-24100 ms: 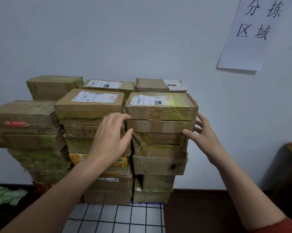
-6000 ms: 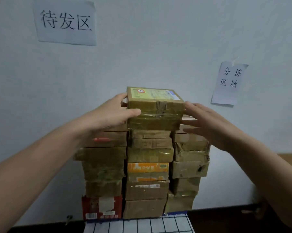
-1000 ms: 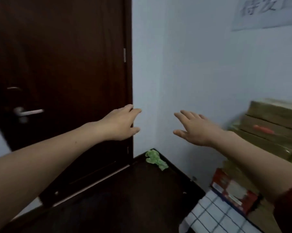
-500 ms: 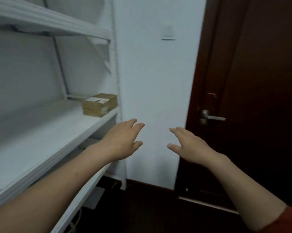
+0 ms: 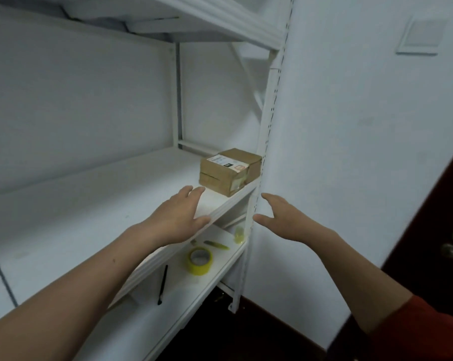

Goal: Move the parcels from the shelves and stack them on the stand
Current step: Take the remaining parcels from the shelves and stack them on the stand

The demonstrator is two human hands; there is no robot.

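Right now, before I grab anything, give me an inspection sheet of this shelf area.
Surface: white middle shelf, holding the parcels at its right end.
Job's things: brown cardboard parcels, stacked by the shelf post; exact count unclear.
Clutter: on the lower shelf, a yellow tape roll, a black pen and a blurred yellow-green tool.
Grips: left hand open over the middle shelf's front edge; right hand open beside the post; neither touches the parcels.
Cables: nothing seen.
Surroundings: white wall with a wall plate; dark door at right.
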